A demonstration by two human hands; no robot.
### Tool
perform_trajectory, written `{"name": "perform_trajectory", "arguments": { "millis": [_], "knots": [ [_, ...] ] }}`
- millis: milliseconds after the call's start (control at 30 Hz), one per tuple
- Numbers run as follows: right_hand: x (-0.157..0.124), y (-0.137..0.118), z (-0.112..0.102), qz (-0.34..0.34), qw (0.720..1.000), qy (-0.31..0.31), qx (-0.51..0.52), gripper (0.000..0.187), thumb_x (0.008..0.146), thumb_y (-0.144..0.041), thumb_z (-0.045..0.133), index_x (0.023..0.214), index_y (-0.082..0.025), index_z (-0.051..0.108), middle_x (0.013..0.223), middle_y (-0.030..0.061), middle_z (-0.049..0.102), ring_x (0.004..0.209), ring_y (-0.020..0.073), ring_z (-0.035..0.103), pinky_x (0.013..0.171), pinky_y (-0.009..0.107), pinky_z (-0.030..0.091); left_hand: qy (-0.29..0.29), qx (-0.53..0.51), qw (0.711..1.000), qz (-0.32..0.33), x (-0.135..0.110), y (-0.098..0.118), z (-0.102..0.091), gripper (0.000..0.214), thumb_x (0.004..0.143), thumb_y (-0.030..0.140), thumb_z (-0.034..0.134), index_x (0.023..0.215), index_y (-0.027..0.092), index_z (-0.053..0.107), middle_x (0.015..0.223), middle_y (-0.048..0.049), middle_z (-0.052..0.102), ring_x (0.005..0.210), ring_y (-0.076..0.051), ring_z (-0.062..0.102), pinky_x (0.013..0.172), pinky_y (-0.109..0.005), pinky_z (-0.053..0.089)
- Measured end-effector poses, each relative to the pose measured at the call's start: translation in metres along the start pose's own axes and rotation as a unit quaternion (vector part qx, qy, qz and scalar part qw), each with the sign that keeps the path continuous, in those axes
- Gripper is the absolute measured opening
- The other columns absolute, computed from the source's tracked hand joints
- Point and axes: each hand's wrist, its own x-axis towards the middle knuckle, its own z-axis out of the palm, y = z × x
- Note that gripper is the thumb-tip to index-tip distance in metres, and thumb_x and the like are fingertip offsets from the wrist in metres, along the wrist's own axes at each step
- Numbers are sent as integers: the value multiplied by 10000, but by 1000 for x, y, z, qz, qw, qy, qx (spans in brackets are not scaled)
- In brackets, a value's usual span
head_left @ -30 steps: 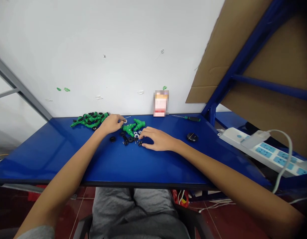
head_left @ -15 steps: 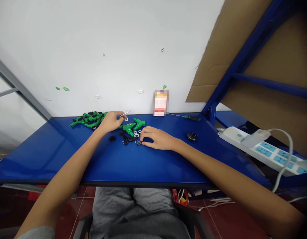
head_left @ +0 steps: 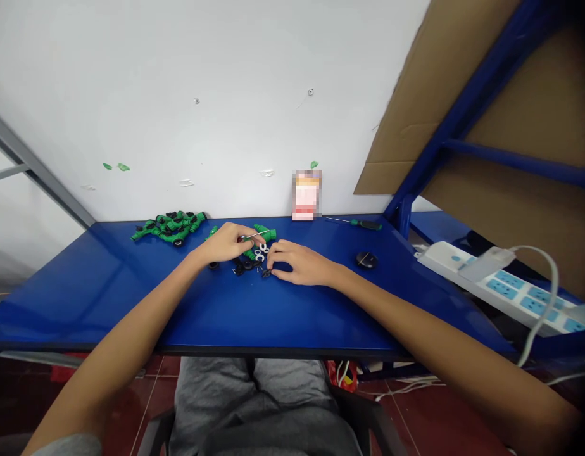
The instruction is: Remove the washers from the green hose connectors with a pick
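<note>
My left hand (head_left: 226, 244) is closed around a thin metal rod (head_left: 258, 235), whose tip points to the right. Just below its fingertips is a white ring (head_left: 263, 247), beside other white rings (head_left: 259, 257) on the table. My right hand (head_left: 296, 262) rests on the table with thumb and forefinger pinched on a small black part (head_left: 266, 273). Black round parts (head_left: 247, 265) and tiny screws lie to the left of that pinch. Behind my hands is a green hose connector (head_left: 266, 233); another green one is mostly hidden under my left hand.
Several green connectors (head_left: 171, 226) are piled at the back left of the blue table (head_left: 216, 316). A screwdriver (head_left: 366, 224) and a round black object (head_left: 366, 259) lie to the right. A white power strip (head_left: 506, 288) stands beyond. A blurred card (head_left: 306, 196) leans on the wall.
My left hand has moved right and slightly down with the rod, and a white ring has come along near its fingertips. My right hand stays put; the small black part at its fingertips has turned.
</note>
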Motion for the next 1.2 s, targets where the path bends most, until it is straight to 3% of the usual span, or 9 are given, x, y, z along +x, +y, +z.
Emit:
{"name": "perform_trajectory", "arguments": {
  "millis": [333,533,667,800,900,1067,1200],
  "knots": [
    [0,0,0,0,1000,3,0,123,977,-183,636,1044,-230,728,1110,78,699,1088,262,647,989,443,539,10,27,999,-19,-1,1,-1,354,904,191,529,1045,194,853,941,-22,821,696,-147,656,680,-269,486],
    [-3,7,-6,19,1000,11,8,363,876,-6,535,1103,-229,710,1148,74,709,1058,240,664,948,409,551,-9,24,1000,-9,0,1,-2,345,906,176,527,1023,192,852,952,-23,832,713,-144,674,693,-265,492],
    [-4,14,-5,52,997,51,-21,429,910,-25,502,1233,-239,686,1188,74,697,980,216,672,898,387,559,-42,0,999,-14,0,4,-1,357,894,159,533,1059,184,849,923,-18,836,693,-134,673,649,-241,472],
    [-3,14,2,49,995,63,-54,513,971,-68,492,1419,-278,629,1348,79,686,1158,253,663,982,426,558,-59,-4,998,-27,-1,6,3,371,887,150,535,1090,187,844,832,2,822,593,-116,615,581,-230,431],
    [0,14,7,50,992,65,-95,479,1004,-96,503,1415,-289,654,1397,68,694,1197,274,649,995,446,559,-44,-2,999,-14,0,6,8,374,898,150,528,1102,191,839,887,0,830,615,-115,631,600,-229,441],
    [1,18,5,66,988,59,-130,299,1053,-175,547,1290,-239,718,1237,68,759,1082,265,668,922,421,569,-34,12,999,7,2,3,13,381,899,133,504,1073,201,836,898,6,826,673,-126,673,636,-230,458],
    [1,20,3,71,986,67,-136,262,1057,-235,603,1296,-240,709,1210,64,765,1092,259,668,901,396,568,40,56,997,23,3,-2,13,338,888,147,509,984,186,830,857,-4,819,656,-140,667,666,-250,483]
  ]
}}
